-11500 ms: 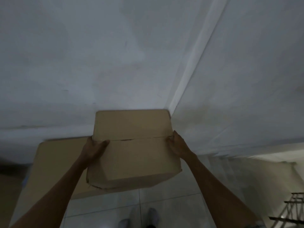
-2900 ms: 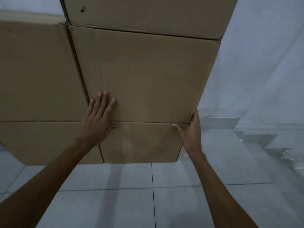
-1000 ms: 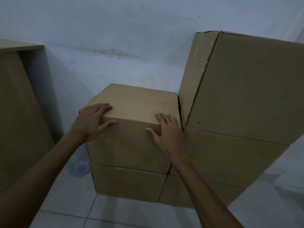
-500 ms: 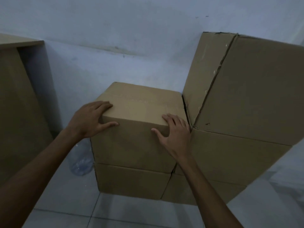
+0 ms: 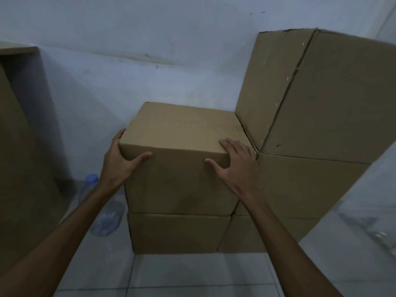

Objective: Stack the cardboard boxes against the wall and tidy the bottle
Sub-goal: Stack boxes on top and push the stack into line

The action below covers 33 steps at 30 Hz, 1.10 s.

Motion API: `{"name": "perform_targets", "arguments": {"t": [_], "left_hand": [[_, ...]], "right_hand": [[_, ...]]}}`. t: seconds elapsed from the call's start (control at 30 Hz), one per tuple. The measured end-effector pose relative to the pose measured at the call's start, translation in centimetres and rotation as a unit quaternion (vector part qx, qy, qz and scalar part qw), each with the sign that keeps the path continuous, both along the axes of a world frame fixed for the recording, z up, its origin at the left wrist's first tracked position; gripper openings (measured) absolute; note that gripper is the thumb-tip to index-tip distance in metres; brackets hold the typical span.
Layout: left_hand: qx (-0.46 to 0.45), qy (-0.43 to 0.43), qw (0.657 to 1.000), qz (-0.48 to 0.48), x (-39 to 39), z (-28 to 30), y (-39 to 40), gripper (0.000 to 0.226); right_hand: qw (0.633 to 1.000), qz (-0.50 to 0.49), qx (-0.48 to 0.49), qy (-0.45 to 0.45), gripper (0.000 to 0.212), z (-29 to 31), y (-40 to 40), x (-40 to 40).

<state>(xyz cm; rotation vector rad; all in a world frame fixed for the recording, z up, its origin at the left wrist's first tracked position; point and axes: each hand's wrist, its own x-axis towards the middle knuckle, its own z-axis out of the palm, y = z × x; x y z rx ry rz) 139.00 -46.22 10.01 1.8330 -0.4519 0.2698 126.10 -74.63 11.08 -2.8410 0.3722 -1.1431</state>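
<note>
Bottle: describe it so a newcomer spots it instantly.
Start at the short box stack both hands are on. Left of it, on the tiled floor, stands a clear plastic bottle. It is the only see-through thing there, with a blue cap.

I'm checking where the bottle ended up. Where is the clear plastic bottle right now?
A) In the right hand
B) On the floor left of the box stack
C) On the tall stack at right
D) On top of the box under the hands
B: the bottle sits on the floor tiles left of the stacked boxes, partly behind the left forearm.
</note>
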Motion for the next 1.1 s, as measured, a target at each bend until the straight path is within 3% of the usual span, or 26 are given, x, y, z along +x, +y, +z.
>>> {"name": "perform_targets", "arguments": {"t": [0.13,0.53,0.87,1.1], "left_hand": [[0.003,0.001,1.0,-0.011,0.0,0.3,0.2,0.1],[0.015,0.023,1.0,-0.009,0.0,0.5,-0.3,0.118],[0.01,0.022,1.0,-0.013,-0.1,0.7,-0.7,0.104],[-0.005,0.031,0.999,-0.005,-1.0,-2.3,-0.4,0.099]], "right_hand": [[1.0,-0.014,0.005,-0.012,0.073,-0.3,0.7,-0.5],[1.0,0.014,-0.011,0.0,0.071,0.4,-1.0,-0.3],[0.999,0.034,-0.006,-0.016,0.068,0.0,-1.6,0.2],[0.999,0.011,-0.011,-0.051,0.08,-2.8,-0.3,-0.8]]}}
